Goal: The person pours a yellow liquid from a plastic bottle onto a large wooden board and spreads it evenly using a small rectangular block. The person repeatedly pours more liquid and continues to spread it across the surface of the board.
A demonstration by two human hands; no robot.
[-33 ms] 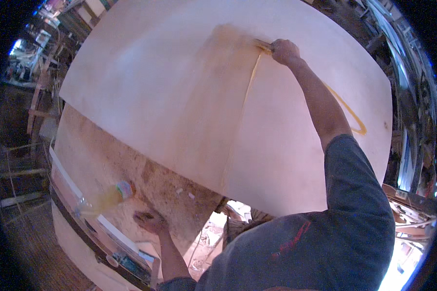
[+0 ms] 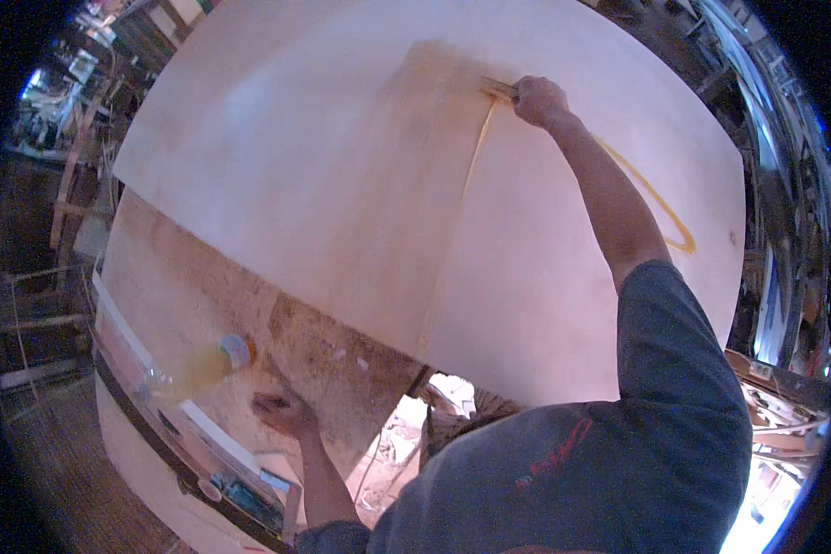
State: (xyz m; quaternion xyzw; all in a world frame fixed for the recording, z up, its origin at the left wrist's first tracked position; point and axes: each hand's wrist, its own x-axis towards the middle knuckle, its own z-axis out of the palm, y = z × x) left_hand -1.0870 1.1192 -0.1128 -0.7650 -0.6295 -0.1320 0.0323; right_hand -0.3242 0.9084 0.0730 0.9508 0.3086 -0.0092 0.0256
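Lower-left of the pale panel (image 2: 545, 277) is 1 bottle (image 2: 198, 371), then the left hand (image 2: 288, 413), its grip unclear. On the panel, a yellow line (image 2: 479, 150) reaches 1 flat tool (image 2: 499, 90), clamped in the right hand (image 2: 541, 101); it seems light, stiff, best held at its right end.

On my feed the flat tool (image 2: 500, 89) is thin and yellowish-brown, pointing leftward with its other end wrapped in the right hand's grip (image 2: 540, 100). It sits low over the large pale panel (image 2: 545, 305), though I can't tell whether its edge touches. A thin yellow line (image 2: 477, 152) runs from just below it toward the panel's near edge, growing fainter. Left of that I see a hazy brownish smear (image 2: 425, 83); at right, a thicker yellow streak (image 2: 660, 208) hooks back.
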